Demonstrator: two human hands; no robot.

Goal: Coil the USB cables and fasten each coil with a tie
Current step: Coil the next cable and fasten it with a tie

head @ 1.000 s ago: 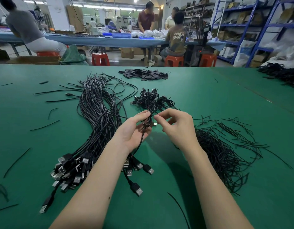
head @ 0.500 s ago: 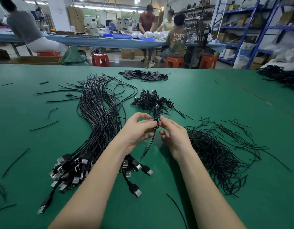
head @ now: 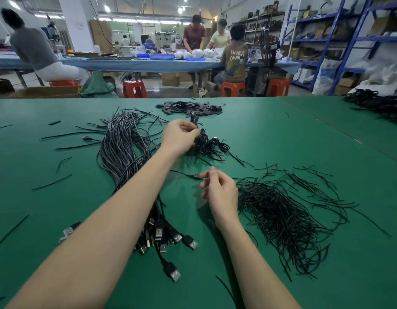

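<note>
Green desk (head: 282,134) surface. Beyond it: long blue-covered bench (head: 130,64) with blue trays (head: 162,56) and bagged goods. Orange stools (head: 232,88) on floor. Blue metal shelving (head: 353,39) at right, holding cardboard boxes. Several people at the bench.

There is a single view, taken from the person's head, facing forward and tilted down over a green table (head: 59,197). It sits close to the work: both bare forearms enter from the bottom edge and run up toward the middle of the frame. The lens is wide, so the table's far edge runs straight across the upper third, and above it the view reaches a long blue table (head: 135,64) and blue shelves (head: 349,41) in the upper right. No second view overlaps it.
</note>
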